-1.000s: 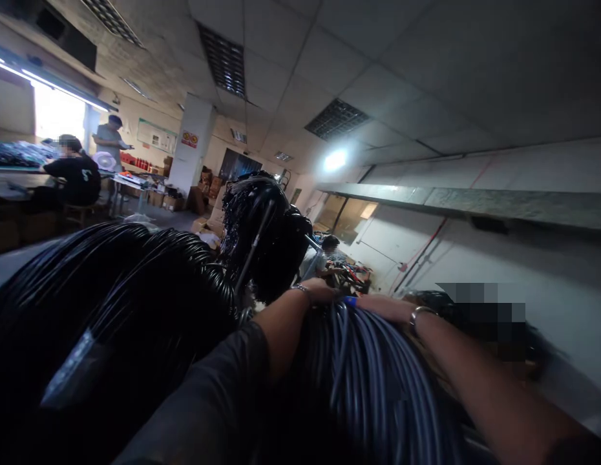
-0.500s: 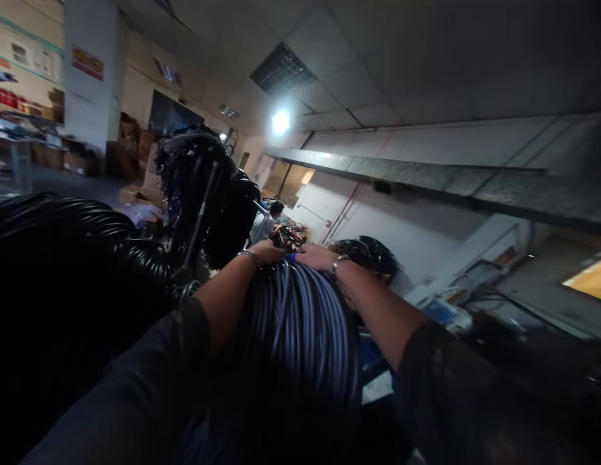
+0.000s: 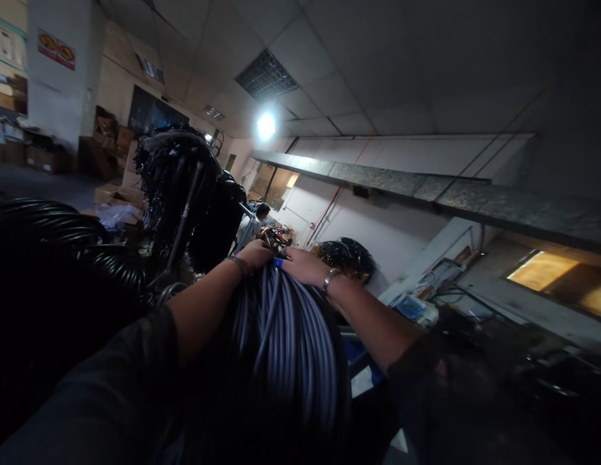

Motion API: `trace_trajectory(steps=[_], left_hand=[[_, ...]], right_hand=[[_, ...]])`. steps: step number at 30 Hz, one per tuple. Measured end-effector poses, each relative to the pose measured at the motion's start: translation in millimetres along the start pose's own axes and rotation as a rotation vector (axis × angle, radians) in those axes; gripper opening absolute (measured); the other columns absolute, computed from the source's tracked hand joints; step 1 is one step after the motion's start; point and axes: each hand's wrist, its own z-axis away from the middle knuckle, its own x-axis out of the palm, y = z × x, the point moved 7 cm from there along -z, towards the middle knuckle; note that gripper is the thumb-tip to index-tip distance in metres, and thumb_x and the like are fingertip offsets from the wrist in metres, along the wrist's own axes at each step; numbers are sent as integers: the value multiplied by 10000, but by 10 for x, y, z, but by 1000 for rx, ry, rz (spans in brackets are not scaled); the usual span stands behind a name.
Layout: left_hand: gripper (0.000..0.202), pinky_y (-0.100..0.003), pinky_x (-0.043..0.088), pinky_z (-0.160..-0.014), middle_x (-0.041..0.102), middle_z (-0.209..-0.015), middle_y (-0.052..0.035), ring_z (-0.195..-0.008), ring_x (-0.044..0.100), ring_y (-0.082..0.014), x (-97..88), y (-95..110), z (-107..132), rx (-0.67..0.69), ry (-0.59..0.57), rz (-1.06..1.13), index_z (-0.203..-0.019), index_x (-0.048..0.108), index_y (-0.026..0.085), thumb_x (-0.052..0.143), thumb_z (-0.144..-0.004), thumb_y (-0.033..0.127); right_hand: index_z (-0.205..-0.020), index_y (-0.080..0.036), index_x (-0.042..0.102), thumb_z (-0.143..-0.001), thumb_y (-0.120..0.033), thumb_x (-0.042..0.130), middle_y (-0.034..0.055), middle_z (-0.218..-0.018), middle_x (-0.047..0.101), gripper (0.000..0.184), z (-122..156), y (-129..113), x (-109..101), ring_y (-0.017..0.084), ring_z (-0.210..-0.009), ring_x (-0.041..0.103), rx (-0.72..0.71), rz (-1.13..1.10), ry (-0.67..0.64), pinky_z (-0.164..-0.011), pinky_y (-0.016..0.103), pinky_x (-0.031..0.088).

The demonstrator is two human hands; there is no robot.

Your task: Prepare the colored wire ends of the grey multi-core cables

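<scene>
A thick bundle of grey cables [image 3: 298,342] hangs down in front of me, its lower part lost in shadow. At its top, my left hand [image 3: 255,256] is closed over the left side, fingers mostly hidden behind the cables. My right hand [image 3: 304,266] grips the top from the right, its thumb side toward the left hand. Between the two hands a small blue band [image 3: 278,263] shows on the cables. Just beyond the hands are tangled cable ends [image 3: 278,236], too small to make out well.
Black cable coils [image 3: 43,223] lie at the left. Farther back, black cable bundles [image 3: 177,174] hang by a metal post [image 3: 187,213]. A wrapped dark coil [image 3: 346,255] sits right of my hands. Another person [image 3: 262,212] is in the background. Cardboard boxes [image 3: 114,194] stand at left.
The view has turned slightly right, so the surroundings sit farther left. Both hands stay at the top of the cable bundle, with the right hand's thumb side now showing more clearly.
</scene>
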Motion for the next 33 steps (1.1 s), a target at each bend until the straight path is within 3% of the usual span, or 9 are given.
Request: trace_trajectory(steps=[3,8,13,18,23,26,29,32,33], left_hand=[[185,-233,475,-550,693,-780,-67,-563,575,-118,40,135,147,18,37,113,-941,684,80,566,-804,42],[310,-214,531,-794,739,-1034,-90,-858,668,-143,202,372,495,138,95,217,-1039,690,105,538,-789,3],[299,-265,542,-827,744,-960,-56,-879,672,-177,440,534,998,430,59,153,-989,703,166,548,-759,53],[315,-275,539,-768,734,-885,-42,-837,677,-191,601,551,1370,586,-19,33,-941,695,199,554,-699,54],[302,-266,533,-723,722,-859,-47,-789,669,-180,587,476,1479,615,-77,43,-962,695,190,543,-726,81],[273,-249,521,-700,713,-832,-37,-759,654,-166,439,535,1516,618,-197,-55,-950,703,191,556,-739,101],[166,-249,514,-724,711,-821,-35,-773,651,-169,76,743,1323,565,-255,-274,-879,723,185,603,-768,158],[273,-216,445,-546,607,-622,-14,-559,571,-128,-743,901,738,290,284,-266,-1057,682,151,469,-898,212],[304,-202,433,-535,604,-640,-9,-555,565,-115,-916,895,537,200,381,-309,-1136,644,144,425,-936,215]], right_hand=[[-1141,-157,625,-966,-336,523,102,-1032,713,270,195,66,-28,214,-908,646,-19,-132,74,-723,272,424],[-956,-204,626,-889,-334,575,12,-749,668,155,675,310,-14,183,-700,602,-83,-402,253,-636,280,459],[-858,-248,643,-855,-435,539,42,-754,708,214,1322,499,87,224,-734,672,-201,-613,441,-708,351,573],[-954,-298,737,-852,-518,573,87,-806,751,292,1703,695,406,270,-750,730,-234,-729,562,-657,365,620],[-1086,-320,756,-892,-594,519,90,-912,762,411,1653,784,849,291,-895,734,-213,-876,523,-686,361,632],[-1022,-328,773,-917,-619,471,64,-834,751,432,1609,669,925,252,-775,725,-209,-948,509,-636,330,620],[-890,-315,770,-939,-605,439,41,-734,717,442,1619,491,851,210,-633,671,-270,-1020,538,-565,298,580],[-828,-286,751,-956,-529,449,34,-713,694,408,1628,352,800,195,-633,648,-337,-1023,574,-586,289,562],[-820,-278,747,-962,-494,450,31,-706,686,394,1619,324,815,188,-628,641,-339,-1021,582,-580,283,552]])
